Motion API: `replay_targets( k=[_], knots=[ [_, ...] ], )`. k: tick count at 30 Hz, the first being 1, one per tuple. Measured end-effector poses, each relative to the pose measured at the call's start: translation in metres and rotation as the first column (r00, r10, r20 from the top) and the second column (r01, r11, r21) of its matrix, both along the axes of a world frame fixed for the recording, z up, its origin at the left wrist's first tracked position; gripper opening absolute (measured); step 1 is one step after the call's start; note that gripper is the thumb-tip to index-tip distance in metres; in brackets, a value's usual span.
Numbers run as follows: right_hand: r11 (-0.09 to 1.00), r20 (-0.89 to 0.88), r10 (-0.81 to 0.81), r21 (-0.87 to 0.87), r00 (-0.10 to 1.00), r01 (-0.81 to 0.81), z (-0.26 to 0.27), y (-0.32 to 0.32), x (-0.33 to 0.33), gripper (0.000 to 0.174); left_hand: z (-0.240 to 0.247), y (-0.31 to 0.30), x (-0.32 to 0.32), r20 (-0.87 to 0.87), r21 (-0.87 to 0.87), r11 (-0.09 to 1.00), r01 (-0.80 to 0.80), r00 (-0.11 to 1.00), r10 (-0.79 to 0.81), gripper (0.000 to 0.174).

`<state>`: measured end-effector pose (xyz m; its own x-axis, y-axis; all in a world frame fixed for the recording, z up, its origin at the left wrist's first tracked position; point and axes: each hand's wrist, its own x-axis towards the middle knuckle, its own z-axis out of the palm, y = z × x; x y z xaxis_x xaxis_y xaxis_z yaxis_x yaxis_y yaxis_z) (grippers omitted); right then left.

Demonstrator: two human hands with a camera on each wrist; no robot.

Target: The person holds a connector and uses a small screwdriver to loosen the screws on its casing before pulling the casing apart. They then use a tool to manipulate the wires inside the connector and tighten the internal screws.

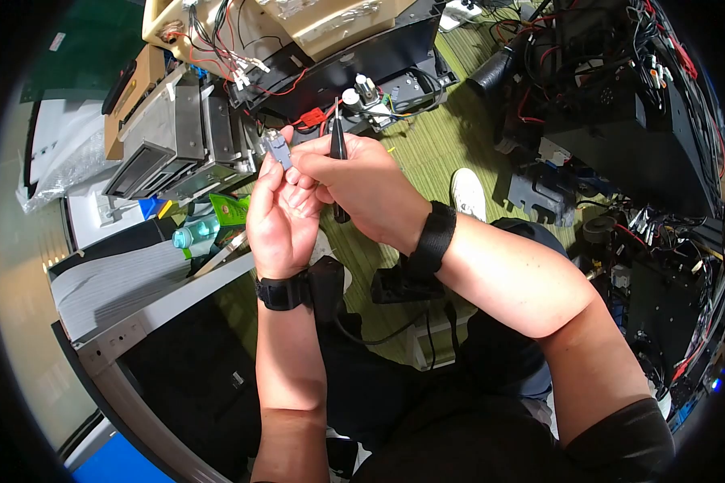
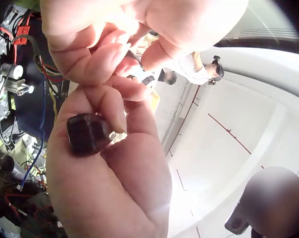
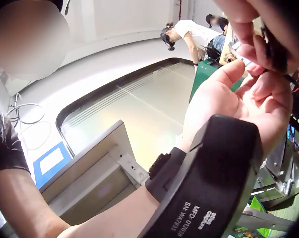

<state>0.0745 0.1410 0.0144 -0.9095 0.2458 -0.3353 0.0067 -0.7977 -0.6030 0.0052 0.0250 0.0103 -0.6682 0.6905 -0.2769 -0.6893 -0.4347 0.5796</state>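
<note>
My left hand (image 1: 286, 213) is turned palm up and holds a small grey connector (image 1: 279, 151) with a metal end between its thumb and fingertips. Close against it on the right, my right hand (image 1: 366, 181) grips a black-handled screwdriver (image 1: 337, 146), its thin metal tip pointing away from my body. The right thumb and forefinger reach to the connector's side. From the left wrist view, the dark butt of the screwdriver (image 2: 86, 134) sticks out of the curled right hand (image 2: 124, 173). Fingers cover most of the connector in both wrist views.
Beyond my hands lies an opened machine with loose wires (image 1: 238, 72) and a red connector (image 1: 312, 117). Metal housings (image 1: 161, 129) and a turquoise bottle (image 1: 195, 233) stand at left. Wired black equipment (image 1: 636, 145) fills the right side. Another person (image 3: 199, 37) bends over farther back.
</note>
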Motion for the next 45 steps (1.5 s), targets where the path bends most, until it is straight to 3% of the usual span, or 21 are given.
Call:
replay_targets(
  k=[9,17,27,33,45],
  knots=[
    [0.996,-0.049,0.035,-0.080,0.998,-0.039,-0.002,0.001,-0.001,0.008,-0.003,-0.001,0.002,0.000,-0.033,0.999,-0.038,0.999,0.038,0.041],
    [0.999,-0.058,0.031,-0.039,0.998,-0.034,-0.001,0.001,-0.003,0.006,-0.003,-0.003,0.004,-0.038,0.045,0.999,-0.009,0.999,0.011,0.042],
    [0.999,-0.065,0.037,0.036,0.997,-0.035,0.004,0.006,0.000,0.008,0.007,0.002,0.005,-0.131,-0.003,0.999,0.045,0.990,-0.045,0.054],
    [0.997,-0.065,0.045,0.066,0.997,-0.041,0.003,0.008,0.000,0.010,0.009,0.005,0.008,-0.105,-0.057,0.998,0.023,0.994,-0.029,0.054],
    [1.000,-0.024,0.015,0.003,1.000,-0.015,0.005,0.004,-0.001,0.010,0.000,0.001,0.003,-0.005,0.091,0.995,0.045,0.999,-0.045,0.045]
  ],
)
